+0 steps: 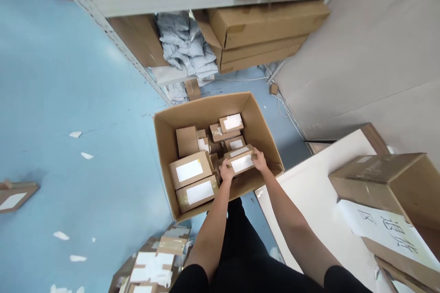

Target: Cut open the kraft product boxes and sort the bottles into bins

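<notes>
Both hands (242,167) hold a labelled parcel (241,163) inside carton (165,139).

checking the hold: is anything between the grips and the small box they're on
Nothing visible. The left grip and right grip clasp the small box directly at its two ends, inside the big carton. Other boxes lie beside it, none between grips and box.

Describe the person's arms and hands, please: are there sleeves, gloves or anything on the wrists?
The left hand and right hand are bare: no gloves, no watch or ring that shows. The forearms are uncovered too. The left sleeve and right sleeve are black, short, plain, and begin near the elbows.
</notes>
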Motion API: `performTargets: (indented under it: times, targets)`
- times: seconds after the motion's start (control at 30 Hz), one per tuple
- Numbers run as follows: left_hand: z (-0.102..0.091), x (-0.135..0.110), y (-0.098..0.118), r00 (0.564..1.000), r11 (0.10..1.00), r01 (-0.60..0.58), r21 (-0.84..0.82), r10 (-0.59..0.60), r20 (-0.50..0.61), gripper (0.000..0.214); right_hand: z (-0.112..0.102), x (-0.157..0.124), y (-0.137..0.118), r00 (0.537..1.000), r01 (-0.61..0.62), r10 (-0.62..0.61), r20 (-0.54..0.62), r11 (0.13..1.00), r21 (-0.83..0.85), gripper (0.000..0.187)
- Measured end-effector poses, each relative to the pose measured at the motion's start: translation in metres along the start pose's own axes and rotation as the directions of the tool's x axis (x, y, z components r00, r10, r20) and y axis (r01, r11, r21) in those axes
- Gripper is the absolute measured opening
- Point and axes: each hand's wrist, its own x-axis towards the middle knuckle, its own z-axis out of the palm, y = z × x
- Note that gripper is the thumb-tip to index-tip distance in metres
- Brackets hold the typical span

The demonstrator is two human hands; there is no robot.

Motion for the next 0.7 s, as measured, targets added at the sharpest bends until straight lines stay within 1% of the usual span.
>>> performTargets:
  times: [0.07,0.13,0.17,0.23,0.3,0.4,0.47,0.53,0.6,0.7]
  targets:
    - [-0.023,-0.015,0.020,0.997,0.996,-0.073,-0.048,0.072,-0.030,0.056,-0.029,-0.014,-0.021,0.988,0.111,-0.112,-0.104,0.994,-0.022,0.069]
    - [-0.044,-0.030,0.041,0.985,0.982,-0.170,-0.078,0.167,-0.046,0.054,-0.058,-0.032,-0.039,0.959,0.187,-0.200,-0.199,0.979,-0.082,0.067]
    - [-0.053,-0.037,0.051,0.975,0.972,-0.220,-0.089,0.216,-0.052,0.054,-0.071,-0.042,-0.046,0.943,0.203,-0.226,-0.244,0.972,-0.118,0.066]
    - [-0.065,-0.048,0.068,0.950,0.945,-0.312,-0.102,0.308,-0.051,0.058,-0.097,-0.064,-0.055,0.911,0.196,-0.246,-0.331,0.965,-0.177,0.061]
    - [-0.071,-0.058,0.084,0.915,0.907,-0.401,-0.129,0.401,-0.026,0.062,-0.119,-0.087,-0.056,0.883,0.156,-0.228,-0.411,0.967,-0.200,0.058]
    - [-0.069,-0.075,0.101,0.842,0.833,-0.523,-0.181,0.538,0.040,0.060,-0.145,-0.125,-0.045,0.850,0.074,-0.162,-0.501,0.979,-0.191,0.055]
    - [-0.063,-0.090,0.111,0.793,0.793,-0.587,-0.166,0.604,0.083,0.057,-0.159,-0.152,-0.034,0.830,0.011,-0.099,-0.549,0.987,-0.161,0.055]
    - [-0.055,-0.108,0.120,0.748,0.759,-0.642,-0.109,0.651,0.126,0.056,-0.170,-0.178,-0.021,0.811,-0.051,-0.024,-0.584,0.992,-0.111,0.054]
    - [-0.043,-0.128,0.130,0.711,0.727,-0.686,-0.024,0.677,0.191,0.057,-0.181,-0.204,-0.006,0.795,-0.100,0.048,-0.605,0.994,-0.053,0.052]
    - [-0.015,-0.166,0.145,0.655,0.657,-0.744,0.121,0.682,0.325,0.060,-0.199,-0.245,0.028,0.764,-0.160,0.145,-0.629,0.987,0.033,0.051]
